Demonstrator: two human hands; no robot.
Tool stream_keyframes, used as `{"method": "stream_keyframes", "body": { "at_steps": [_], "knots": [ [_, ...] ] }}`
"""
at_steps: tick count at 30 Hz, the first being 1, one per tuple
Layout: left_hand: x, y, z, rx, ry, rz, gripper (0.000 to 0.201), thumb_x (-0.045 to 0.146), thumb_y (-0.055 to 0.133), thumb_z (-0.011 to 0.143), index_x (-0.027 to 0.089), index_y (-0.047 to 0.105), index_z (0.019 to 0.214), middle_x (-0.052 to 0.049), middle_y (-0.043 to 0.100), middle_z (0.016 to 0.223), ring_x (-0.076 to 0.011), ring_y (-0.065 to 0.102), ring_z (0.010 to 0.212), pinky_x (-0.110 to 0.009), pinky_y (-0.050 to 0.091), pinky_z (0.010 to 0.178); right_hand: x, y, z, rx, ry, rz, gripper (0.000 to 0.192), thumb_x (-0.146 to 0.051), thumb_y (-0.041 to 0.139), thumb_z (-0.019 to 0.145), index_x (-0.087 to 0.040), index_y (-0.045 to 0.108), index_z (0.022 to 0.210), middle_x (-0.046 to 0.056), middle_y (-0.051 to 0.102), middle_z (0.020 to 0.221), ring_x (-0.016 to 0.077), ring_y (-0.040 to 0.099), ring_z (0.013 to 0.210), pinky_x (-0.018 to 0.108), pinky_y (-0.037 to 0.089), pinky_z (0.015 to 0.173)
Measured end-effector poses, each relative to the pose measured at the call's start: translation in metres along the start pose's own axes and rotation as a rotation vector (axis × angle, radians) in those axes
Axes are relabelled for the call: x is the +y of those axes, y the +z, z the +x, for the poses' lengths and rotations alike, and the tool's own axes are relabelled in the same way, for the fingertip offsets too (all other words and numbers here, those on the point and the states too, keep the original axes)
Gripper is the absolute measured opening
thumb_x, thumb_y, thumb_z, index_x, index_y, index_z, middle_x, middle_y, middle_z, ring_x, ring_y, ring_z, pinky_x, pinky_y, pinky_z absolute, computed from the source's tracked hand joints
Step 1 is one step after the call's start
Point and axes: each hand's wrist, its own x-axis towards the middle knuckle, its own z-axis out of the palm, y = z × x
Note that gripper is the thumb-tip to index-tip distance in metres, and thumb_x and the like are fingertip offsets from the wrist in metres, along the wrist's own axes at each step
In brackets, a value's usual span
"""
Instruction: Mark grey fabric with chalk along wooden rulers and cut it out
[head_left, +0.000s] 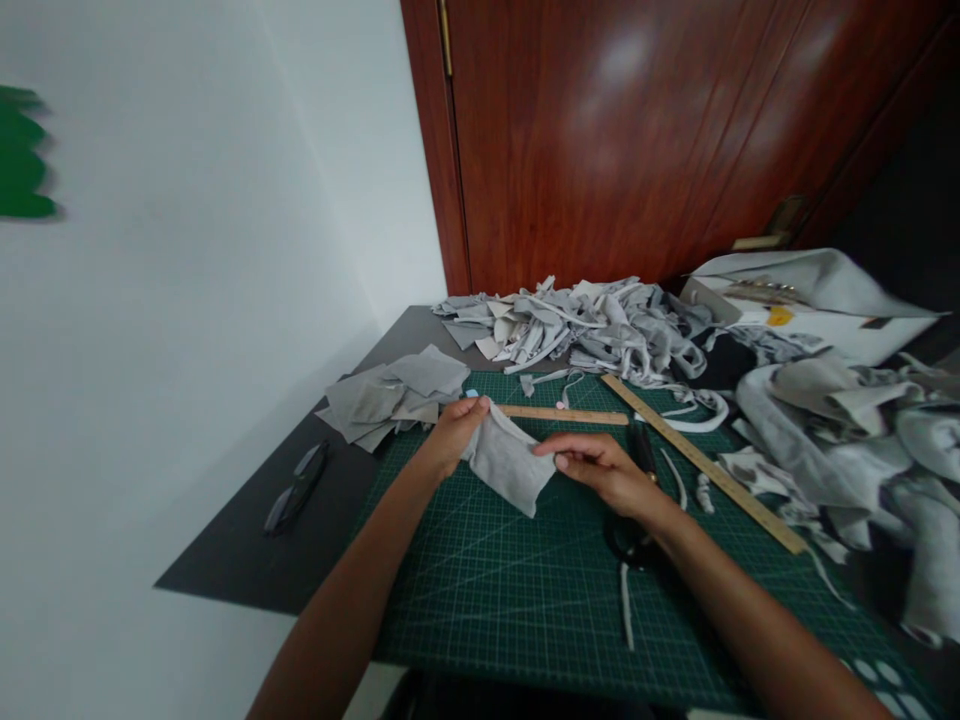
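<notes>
No words or numbers can be read; the marks on the long ruler (705,463) are too small

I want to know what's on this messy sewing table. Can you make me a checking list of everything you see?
Surface: green cutting mat on a dark table.
Job's things: small grey fabric piece held up over the mat.
Clutter: stack of cut grey pieces, heap of grey scraps, two wooden rulers, black scissors, folded glasses, crumpled grey cloth.
Grippers: left hand pinches the fabric's top corner; right hand touches its right edge.
Cables: nothing seen.
Surroundings: white wall, brown wooden door.
</notes>
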Motion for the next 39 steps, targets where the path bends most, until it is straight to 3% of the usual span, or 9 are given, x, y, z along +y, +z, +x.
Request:
{"method": "stream_keyframes", "body": {
  "at_steps": [4,9,12,16,21,24,28,33,39],
  "knots": [
    [-0.008,0.001,0.004,0.005,0.012,0.017,0.061,0.073,0.083,0.066,0.015,0.068,0.075,0.0,0.062,0.064,-0.0122,0.051,0.057,-0.024,0.038,0.056,-0.005,0.007,-0.002,-0.069,0.02,0.006,0.03,-0.045,0.07,0.093,-0.03,0.081,0.117,0.0,0.078,0.091,0.0147,0.059,0.064,0.025,0.045,0.056],
    [-0.015,0.008,0.004,0.001,0.012,0.024,0.059,0.071,0.082,0.07,0.015,0.064,0.069,0.002,0.055,0.06,-0.0104,0.044,0.055,-0.023,0.033,0.054,-0.001,0.021,-0.003,-0.008,0.047,0.066,0.029,-0.043,0.075,0.089,-0.028,0.081,0.113,-0.001,0.075,0.078,0.0135,0.059,0.059,0.025,0.046,0.055],
    [-0.018,0.012,0.002,-0.003,0.006,0.02,0.06,0.073,0.081,0.069,0.016,0.064,0.071,0.003,0.054,0.061,-0.0105,0.044,0.056,-0.024,0.033,0.055,0.002,0.024,-0.002,0.075,-0.04,0.04,0.02,-0.042,0.076,0.089,-0.028,0.082,0.103,0.002,0.078,0.088,0.0182,0.069,0.072,0.031,0.055,0.068],
    [-0.022,0.017,0.0,-0.029,-0.012,0.029,0.059,0.073,0.079,0.07,0.016,0.064,0.073,0.003,0.056,0.063,-0.011,0.045,0.058,-0.024,0.033,0.056,0.0,0.018,-0.002,0.122,-0.255,-0.211,0.014,-0.038,0.071,0.095,-0.032,0.083,0.099,0.005,0.075,0.095,0.0234,0.07,0.089,0.041,0.055,0.086],
    [-0.026,0.027,-0.006,-0.122,-0.056,0.063,0.049,0.062,0.078,0.076,0.015,0.068,0.075,0.001,0.06,0.065,-0.0118,0.048,0.059,-0.025,0.034,0.059,-0.005,0.014,-0.007,0.075,-0.441,-0.478,0.014,-0.032,0.064,0.101,-0.031,0.077,0.104,0.008,0.065,0.141,0.0312,0.056,0.136,0.056,0.031,0.12],
    [-0.028,0.035,-0.01,-0.187,-0.062,0.077,0.042,0.054,0.081,0.073,0.015,0.066,0.07,0.002,0.059,0.065,-0.0119,0.05,0.063,-0.025,0.035,0.063,-0.006,0.02,-0.009,-0.051,-0.498,-0.521,0.015,-0.026,0.056,0.105,-0.029,0.069,0.112,0.009,0.065,0.143,0.027,0.056,0.138,0.055,0.025,0.124],
    [-0.03,0.041,-0.014,-0.244,-0.079,0.109,0.052,0.062,0.078,0.073,0.017,0.056,0.062,0.006,0.047,0.055,-0.0086,0.038,0.055,-0.024,0.029,0.056,-0.008,0.029,-0.01,-0.149,-0.623,-0.613,0.019,-0.018,0.048,0.106,-0.025,0.062,0.117,0.01,0.071,0.127,0.0231,0.064,0.124,0.052,0.034,0.119],
    [-0.025,0.037,-0.015,-0.255,-0.09,0.162,0.06,0.072,0.076,0.074,0.016,0.056,0.066,0.006,0.047,0.056,-0.008,0.036,0.053,-0.023,0.024,0.051,-0.009,0.031,-0.011,-0.05,-0.749,-0.829,0.023,-0.011,0.047,0.101,-0.023,0.065,0.105,0.005,0.064,0.093,0.0207,0.059,0.085,0.042,0.046,0.086],
    [-0.02,0.029,-0.01,-0.236,-0.094,0.141,0.067,0.081,0.074,0.069,0.017,0.054,0.071,0.005,0.048,0.06,-0.0083,0.039,0.053,-0.023,0.028,0.052,-0.005,0.023,-0.011,0.006,-0.693,-0.773,0.016,-0.017,0.051,0.102,-0.024,0.065,0.108,0.006,0.066,0.1,0.0222,0.061,0.093,0.041,0.046,0.085]
  ]
}}
